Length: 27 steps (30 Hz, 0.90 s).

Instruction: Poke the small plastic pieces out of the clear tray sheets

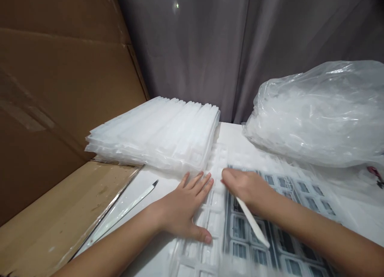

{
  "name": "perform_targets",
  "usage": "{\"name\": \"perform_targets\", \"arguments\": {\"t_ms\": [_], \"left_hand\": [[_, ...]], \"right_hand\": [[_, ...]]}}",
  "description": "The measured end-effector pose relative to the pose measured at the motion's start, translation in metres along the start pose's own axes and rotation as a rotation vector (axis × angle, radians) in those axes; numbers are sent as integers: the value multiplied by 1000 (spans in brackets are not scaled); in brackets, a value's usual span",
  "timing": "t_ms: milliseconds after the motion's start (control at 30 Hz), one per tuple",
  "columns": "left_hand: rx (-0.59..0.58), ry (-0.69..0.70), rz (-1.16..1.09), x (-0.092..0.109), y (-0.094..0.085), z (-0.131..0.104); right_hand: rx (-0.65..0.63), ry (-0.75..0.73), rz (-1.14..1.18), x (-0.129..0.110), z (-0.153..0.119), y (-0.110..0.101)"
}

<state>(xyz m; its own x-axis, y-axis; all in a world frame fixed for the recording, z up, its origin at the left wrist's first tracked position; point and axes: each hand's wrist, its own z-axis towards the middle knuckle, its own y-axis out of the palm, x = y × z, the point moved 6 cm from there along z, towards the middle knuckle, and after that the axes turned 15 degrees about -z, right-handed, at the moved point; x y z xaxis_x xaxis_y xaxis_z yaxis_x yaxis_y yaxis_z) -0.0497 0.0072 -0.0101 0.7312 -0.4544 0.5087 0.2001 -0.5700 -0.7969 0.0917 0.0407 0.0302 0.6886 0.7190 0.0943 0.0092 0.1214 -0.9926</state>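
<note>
My left hand [187,207] lies with fingers spread on a clear plastic tray [210,225] with moulded pockets. Just right of it, my right hand [244,185] is closed around a white stick-like tool [253,225], whose rear end slants down toward me. The tool's far tip is hidden by the hand. Beneath the right hand and forearm, dark sheets with grey rectangular pieces [240,227] show in or under the clear pockets; which of the two cannot be told.
A stack of translucent trays [162,133] stands behind my left hand. Tweezers [132,205] lie on the left. Cardboard [60,89] rises at the left. A filled plastic bag [321,117] sits at the back right, before a grey curtain [204,49].
</note>
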Motion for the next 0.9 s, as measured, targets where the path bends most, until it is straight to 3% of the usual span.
{"name": "perform_targets", "arguments": {"t_ms": [100,133,200,267,333,467,667,900], "left_hand": [[-4,-13,-12,1,-1,-1],[-2,-16,-15,1,-2,-2],[3,-17,-13,1,-3,-2],[-2,-13,-11,1,-3,-2],[-10,-7,-18,1,-3,-2],[-5,2,-54,1,-2,-2],[3,4,-75,1,-2,-2],[-13,-9,-58,1,-1,-1]], "right_hand": [[-56,264,-225,37,-1,-5],[-87,302,-201,47,0,-3],[-147,243,39,54,5,7],[-233,142,425,49,10,20],[-313,154,731,45,15,32],[-273,211,1004,41,22,40],[-419,180,1031,26,22,60],[-403,132,1042,26,23,62]]}}
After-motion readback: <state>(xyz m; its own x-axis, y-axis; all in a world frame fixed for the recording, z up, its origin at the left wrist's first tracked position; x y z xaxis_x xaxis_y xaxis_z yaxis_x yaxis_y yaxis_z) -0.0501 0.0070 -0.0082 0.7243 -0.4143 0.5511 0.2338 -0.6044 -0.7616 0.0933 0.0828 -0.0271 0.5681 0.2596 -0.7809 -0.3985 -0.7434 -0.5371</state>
